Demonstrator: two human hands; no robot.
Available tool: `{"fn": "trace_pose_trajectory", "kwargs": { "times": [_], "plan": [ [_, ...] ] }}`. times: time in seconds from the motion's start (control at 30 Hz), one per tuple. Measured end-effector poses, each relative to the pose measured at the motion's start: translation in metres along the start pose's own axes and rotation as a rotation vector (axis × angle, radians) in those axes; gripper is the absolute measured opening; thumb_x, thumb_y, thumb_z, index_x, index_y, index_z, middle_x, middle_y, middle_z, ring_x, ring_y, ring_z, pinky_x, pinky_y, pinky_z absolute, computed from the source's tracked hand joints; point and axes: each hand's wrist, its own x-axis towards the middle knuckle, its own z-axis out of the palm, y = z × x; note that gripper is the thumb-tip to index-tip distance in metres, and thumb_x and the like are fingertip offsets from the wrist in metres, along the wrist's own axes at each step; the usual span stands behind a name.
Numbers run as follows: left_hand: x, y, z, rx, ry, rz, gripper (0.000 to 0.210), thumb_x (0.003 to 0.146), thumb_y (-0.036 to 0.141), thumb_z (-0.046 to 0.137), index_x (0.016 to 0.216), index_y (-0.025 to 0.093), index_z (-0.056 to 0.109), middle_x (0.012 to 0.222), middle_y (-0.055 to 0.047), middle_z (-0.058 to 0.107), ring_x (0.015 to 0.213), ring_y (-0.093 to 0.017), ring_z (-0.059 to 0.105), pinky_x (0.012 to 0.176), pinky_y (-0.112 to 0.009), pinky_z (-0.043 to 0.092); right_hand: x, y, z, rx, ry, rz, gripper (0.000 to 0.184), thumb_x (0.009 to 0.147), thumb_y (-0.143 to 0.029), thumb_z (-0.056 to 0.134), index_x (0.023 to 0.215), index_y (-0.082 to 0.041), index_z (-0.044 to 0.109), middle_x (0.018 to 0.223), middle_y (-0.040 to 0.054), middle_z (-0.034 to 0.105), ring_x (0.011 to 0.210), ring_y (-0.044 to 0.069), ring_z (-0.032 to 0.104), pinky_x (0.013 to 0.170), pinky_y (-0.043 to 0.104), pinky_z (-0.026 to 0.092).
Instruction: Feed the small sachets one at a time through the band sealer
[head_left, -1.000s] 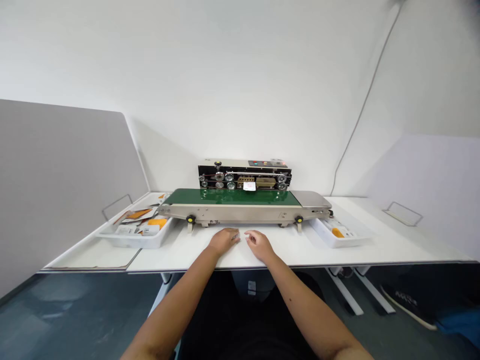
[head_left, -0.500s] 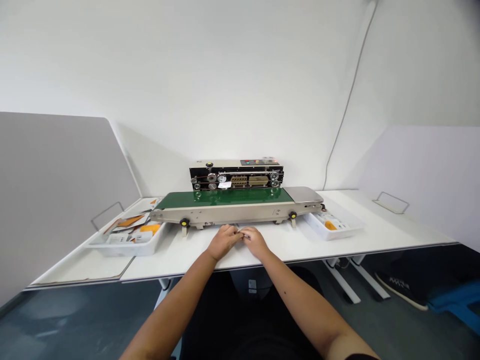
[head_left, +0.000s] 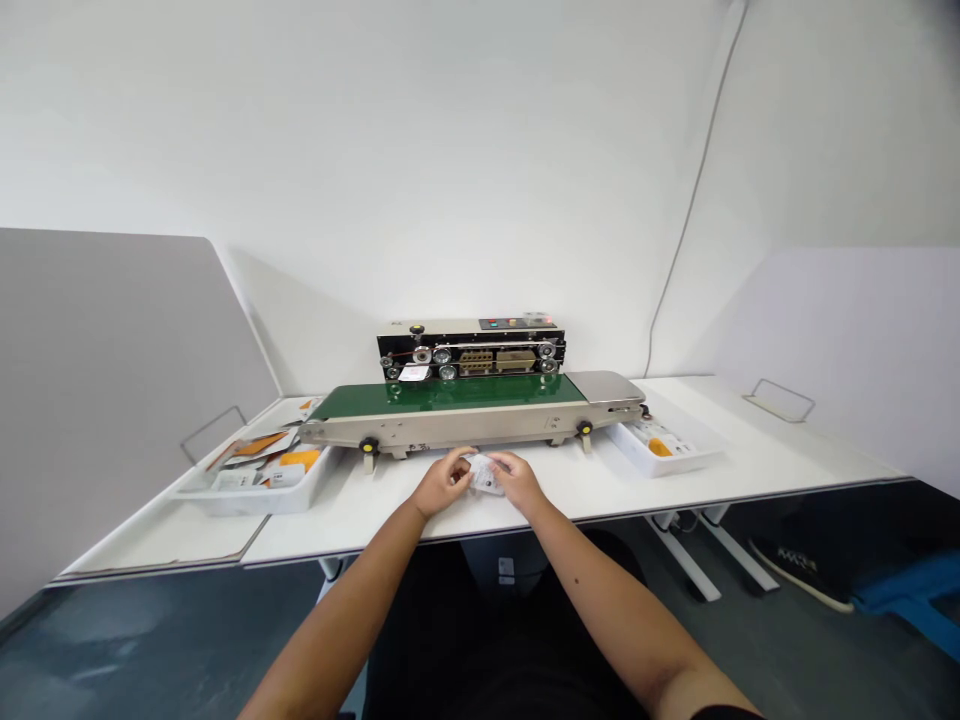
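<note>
A small white printed packet (head_left: 486,475) is held between my two hands just above the table's front part. My left hand (head_left: 441,483) pinches its left edge with curled fingers. On the other side, my right hand (head_left: 517,482) grips the packet's right edge, thumb toward the printed face. Behind them stands a band sealing machine (head_left: 471,350) with a green conveyor belt (head_left: 450,396). Another white packet (head_left: 414,372) sits in the machine's rollers at the left.
To the left, a white tray (head_left: 289,498) holds several orange, dark and white packets. A second white tray (head_left: 679,465) with packets stands partly under the conveyor's right end. Grey dividers (head_left: 112,400) flank the white table (head_left: 570,500). A shoe (head_left: 802,574) shows at the lower right.
The packet in my hands has turned so its printed face shows, and my hands have moved slightly apart. In the machine, the other packet has travelled left.
</note>
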Motion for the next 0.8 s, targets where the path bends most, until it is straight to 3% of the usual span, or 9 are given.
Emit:
{"fn": "trace_pose_trajectory", "kwargs": {
  "times": [0.1, 0.23, 0.37, 0.47, 0.6, 0.8],
  "plan": [
    [0.001, -0.002, 0.0, -0.177, -0.099, -0.078, 0.047, 0.09, 0.036, 0.063, 0.131, 0.014, 0.054, 0.069, 0.003, 0.058, 0.063, -0.012, 0.054, 0.061, -0.023, 0.041, 0.0, 0.003, 0.002, 0.055, -0.041, 0.076, 0.036, 0.082, -0.046, 0.068, 0.105, -0.02, 0.077, 0.104, 0.0075, 0.073, 0.084, 0.021, 0.068, 0.07, 0.031, 0.056],
    [0.003, -0.007, 0.001, -0.3, -0.107, -0.18, 0.047, 0.085, 0.045, 0.071, 0.117, 0.015, 0.057, 0.065, 0.004, 0.058, 0.058, -0.011, 0.052, 0.056, -0.022, 0.038, 0.001, 0.007, 0.004, 0.091, -0.048, 0.178, 0.04, 0.077, -0.047, 0.071, 0.104, -0.018, 0.077, 0.094, 0.0062, 0.074, 0.074, 0.02, 0.068, 0.063, 0.029, 0.055],
    [0.004, -0.012, 0.002, -0.386, -0.108, -0.222, 0.051, 0.079, 0.049, 0.077, 0.11, 0.017, 0.052, 0.064, 0.004, 0.061, 0.057, -0.011, 0.056, 0.056, -0.02, 0.038, 0.001, 0.009, 0.003, 0.064, -0.054, 0.176, 0.036, 0.078, -0.045, 0.069, 0.101, -0.018, 0.076, 0.092, 0.0052, 0.075, 0.068, 0.018, 0.066, 0.059, 0.027, 0.053],
    [0.005, -0.013, 0.001, -0.408, -0.088, -0.25, 0.054, 0.076, 0.051, 0.079, 0.108, 0.018, 0.05, 0.065, 0.004, 0.063, 0.058, -0.011, 0.058, 0.056, -0.02, 0.039, 0.0, 0.009, 0.001, 0.024, -0.029, 0.162, 0.034, 0.079, -0.044, 0.067, 0.1, -0.018, 0.075, 0.089, 0.005, 0.074, 0.066, 0.017, 0.065, 0.058, 0.027, 0.052],
    [0.006, -0.012, -0.003, -0.416, -0.017, -0.268, 0.054, 0.076, 0.052, 0.078, 0.106, 0.018, 0.049, 0.064, 0.005, 0.061, 0.055, -0.011, 0.058, 0.054, -0.02, 0.041, -0.001, 0.003, -0.002, 0.005, 0.103, 0.132, 0.032, 0.081, -0.045, 0.064, 0.093, -0.017, 0.074, 0.082, 0.0051, 0.073, 0.073, 0.021, 0.067, 0.064, 0.03, 0.053],
    [0.009, -0.011, -0.007, -0.417, 0.042, -0.302, 0.053, 0.075, 0.052, 0.077, 0.107, 0.018, 0.051, 0.061, 0.008, 0.057, 0.048, -0.009, 0.055, 0.047, -0.019, 0.038, -0.004, -0.003, -0.003, 0.038, 0.166, 0.092, 0.031, 0.082, -0.047, 0.065, 0.093, -0.019, 0.073, 0.088, 0.0075, 0.075, 0.081, 0.024, 0.07, 0.073, 0.034, 0.056]
  ]
}}
